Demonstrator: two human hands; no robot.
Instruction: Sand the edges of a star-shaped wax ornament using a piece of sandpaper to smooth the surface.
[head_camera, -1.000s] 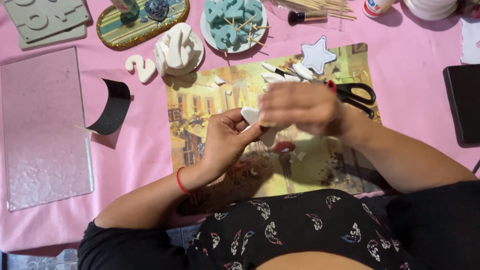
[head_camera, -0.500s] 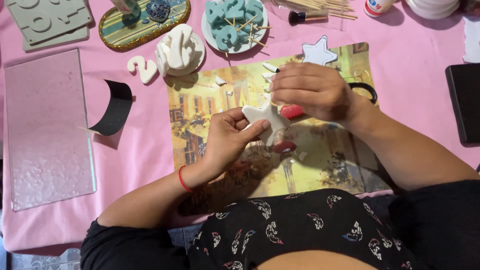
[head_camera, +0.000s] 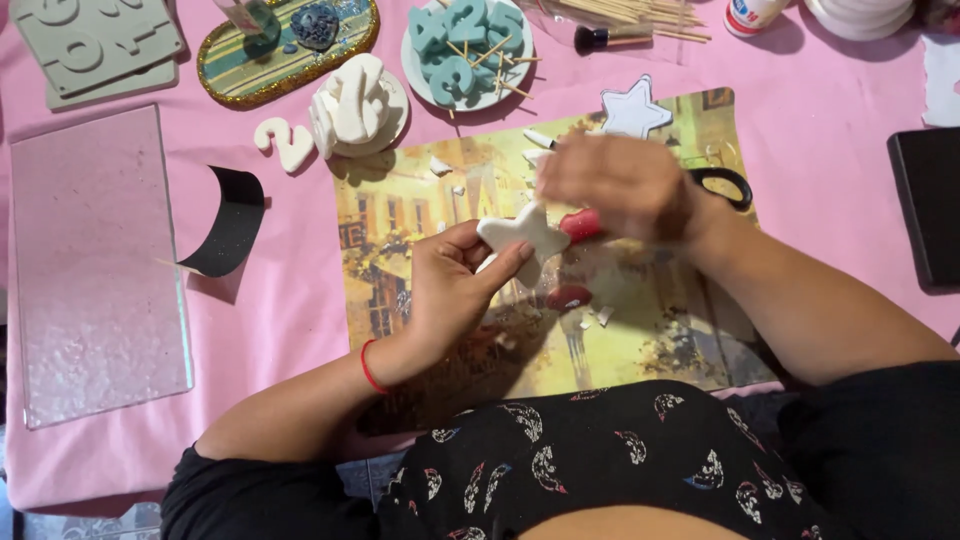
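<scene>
Two hands are working over the picture mat (head_camera: 640, 350): your left hand (head_camera: 450, 290) is pinching a white star shape (head_camera: 522, 236) between thumb and fingers, just above the mat's middle. Your right hand (head_camera: 625, 185) is blurry, fingers curling around a red-handled tool (head_camera: 580, 224) that is touching the star's right side. Black scissors (head_camera: 722, 183) are lying just right of that hand.

A pink cloth (head_camera: 300, 330) covers the counter, with a picture mat (head_camera: 450, 330) on top. A clear bumpy sheet (head_camera: 95, 270) and a curled black strip (head_camera: 228, 225) lie at one side. Farther back sit a plate of blue numbers (head_camera: 465, 45), white numbers (head_camera: 350, 105), a white star (head_camera: 632, 110), and wooden sticks (head_camera: 630, 12).
</scene>
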